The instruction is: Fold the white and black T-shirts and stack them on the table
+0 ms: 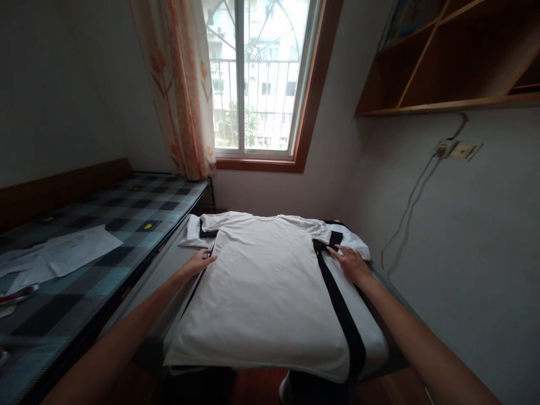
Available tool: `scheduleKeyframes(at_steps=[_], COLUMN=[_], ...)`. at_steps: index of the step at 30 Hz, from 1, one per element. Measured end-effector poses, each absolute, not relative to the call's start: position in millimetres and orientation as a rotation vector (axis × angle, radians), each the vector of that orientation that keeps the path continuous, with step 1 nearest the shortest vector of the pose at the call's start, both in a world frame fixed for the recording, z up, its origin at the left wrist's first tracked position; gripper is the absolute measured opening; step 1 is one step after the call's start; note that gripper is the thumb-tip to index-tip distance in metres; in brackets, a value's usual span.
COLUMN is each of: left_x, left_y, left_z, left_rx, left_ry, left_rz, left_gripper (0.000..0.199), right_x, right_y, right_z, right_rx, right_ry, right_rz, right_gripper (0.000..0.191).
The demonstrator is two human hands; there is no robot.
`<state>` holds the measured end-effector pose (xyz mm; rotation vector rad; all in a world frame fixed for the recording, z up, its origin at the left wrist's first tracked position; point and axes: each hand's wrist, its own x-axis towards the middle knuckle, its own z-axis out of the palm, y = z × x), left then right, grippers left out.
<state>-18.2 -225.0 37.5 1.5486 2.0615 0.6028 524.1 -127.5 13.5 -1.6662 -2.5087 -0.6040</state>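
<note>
A white short-sleeved T-shirt [265,292] lies spread flat, its neckline toward the window. Beneath it a black garment [337,298] shows as a strip along the right side and at both sleeves. Under that, another white garment [363,320] sticks out at the right. My left hand [202,261] rests at the white T-shirt's left edge below the sleeve, fingertips reaching onto the cloth. On the right, my right hand [351,263] lies with fingers apart near the black sleeve, touching the layered cloth. Neither hand lifts any fabric.
The clothes lie on a grey table [156,281] whose front edge they overhang. At left is a bed with a checked mattress [156,205] holding white papers [71,253]. A window, a curtain [181,101], a wall shelf [447,62] and a plugged-in cord [407,211] surround it.
</note>
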Motion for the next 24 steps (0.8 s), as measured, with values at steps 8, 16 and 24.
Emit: scheduleKeyframes(at_steps=[8, 16, 24], left_x=[-5.4, 19.4, -34.9], left_y=[-230.3, -252.3, -236.9], left_z=[38.1, 36.0, 34.6], left_rx=[1.657, 1.856, 1.864], left_ry=[1.977, 2.203, 2.246], left_rz=[0.634, 0.352, 0.353], left_gripper=[0.067, 0.053, 0.049], right_x=[540.9, 539.6, 518.9], right_y=[-131.8, -130.2, -163.4], right_z=[19.0, 11.8, 8.6], right_rx=[-1.718, -1.329, -1.186], right_ry=[-2.576, -2.728, -2.729], right_rz=[-0.565, -0.468, -0.555], right_gripper=[0.062, 0.05, 0.043])
